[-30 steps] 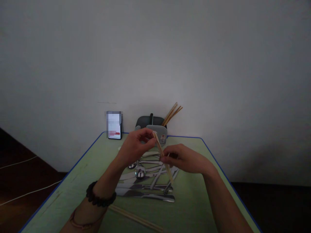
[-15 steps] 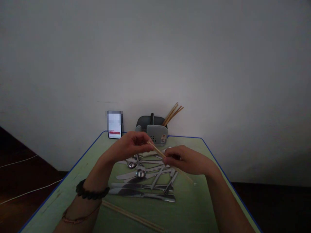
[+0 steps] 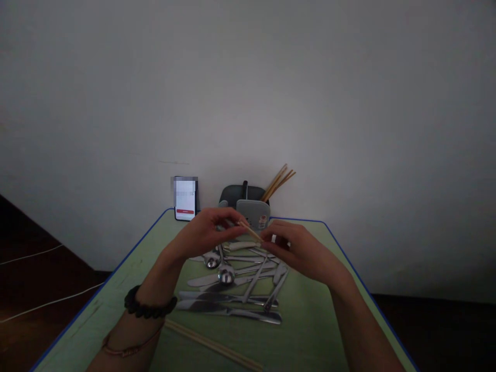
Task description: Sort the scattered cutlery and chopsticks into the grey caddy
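My left hand (image 3: pixel 209 230) is closed in a pinch on the near-left end of a pair of light wooden chopsticks (image 3: pixel 251 232). Farther along the same pair, the bent fingers of my right hand (image 3: pixel 300 250) grip it; whatever lies beyond them is hidden. Below both hands, metal cutlery is spread on the green table (image 3: pixel 310 325): a round-bowled spoon (image 3: pixel 226 276), a table knife (image 3: pixel 251 313) and several more pieces. More chopsticks (image 3: pixel 213 345) lie slanted near the front, partly behind my left wrist.
Against the wall stands a grey cutlery holder (image 3: pixel 252 208) with a dark handle. Several chopsticks (image 3: pixel 276 185) lean out of its right side. A lit phone (image 3: pixel 185 200) is propped upright to the left. Blue edging (image 3: pixel 134 247) runs round the table.
My right hand has moved slightly up and in toward my left. The long end of the chopsticks that showed beneath it is now out of sight. The view has shifted slightly.
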Tool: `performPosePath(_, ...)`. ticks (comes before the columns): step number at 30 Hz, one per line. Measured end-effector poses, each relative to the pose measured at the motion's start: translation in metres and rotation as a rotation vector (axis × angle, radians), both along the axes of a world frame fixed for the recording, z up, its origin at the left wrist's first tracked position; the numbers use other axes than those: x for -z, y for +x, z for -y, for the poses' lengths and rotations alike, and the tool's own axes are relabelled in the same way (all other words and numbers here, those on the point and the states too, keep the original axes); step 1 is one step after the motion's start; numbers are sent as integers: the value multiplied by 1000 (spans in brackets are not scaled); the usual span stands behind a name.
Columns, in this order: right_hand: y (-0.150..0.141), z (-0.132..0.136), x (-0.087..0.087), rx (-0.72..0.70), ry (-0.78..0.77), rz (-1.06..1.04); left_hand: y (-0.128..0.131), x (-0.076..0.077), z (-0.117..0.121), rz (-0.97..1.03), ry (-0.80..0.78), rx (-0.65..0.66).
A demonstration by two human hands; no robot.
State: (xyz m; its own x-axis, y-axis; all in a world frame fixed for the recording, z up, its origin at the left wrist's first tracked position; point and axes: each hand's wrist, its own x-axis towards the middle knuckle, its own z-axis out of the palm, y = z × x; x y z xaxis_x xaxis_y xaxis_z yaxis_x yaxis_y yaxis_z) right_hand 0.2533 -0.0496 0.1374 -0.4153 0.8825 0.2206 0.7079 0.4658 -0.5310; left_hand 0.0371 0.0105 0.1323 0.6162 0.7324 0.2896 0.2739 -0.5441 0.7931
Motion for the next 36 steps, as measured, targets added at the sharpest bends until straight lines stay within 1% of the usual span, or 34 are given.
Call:
performPosePath(3, -3, 2, 0, -1, -31, -18, 7, 1, 3, 142, -5, -18)
performPosePath(5, -3, 2, -1, -2, -62, -20, 10, 2, 5, 195, -33, -7)
performPosePath(8, -5, 4, -1, 8, -89, -29, 12, 3, 6, 221, -83, -3)
performPosePath(13, -10, 6, -4, 22, -83, -49, 16, 3, 7, 300, -166, 13)
performPosePath(17, -13, 6, -4, 16, -78, -4, 18, 6, 7, 311, -176, 21)
performPosePath(20, -12, 5, -4, 28, -70, 13, 18, 7, 8, 291, -154, 51)
performPosePath(22, -12, 5, -3, 26, -62, 18, 18, 7, 8, 264, -131, 38)
performPosePath(26, -12, 5, -1, 16, -60, 10, 20, 5, 11, 182, -29, -52)
performPosePath(32, -13, 3, 1, 29, -34, 12, 26, -2, 18, 56, 185, -196)
performPosePath(34, -13, 2, 2, 35, -21, 24, 26, -3, 18, 46, 210, -214)
performPosePath(36, -14, 2, 2, 38, -8, 19, 23, -3, 16, 42, 199, -201)
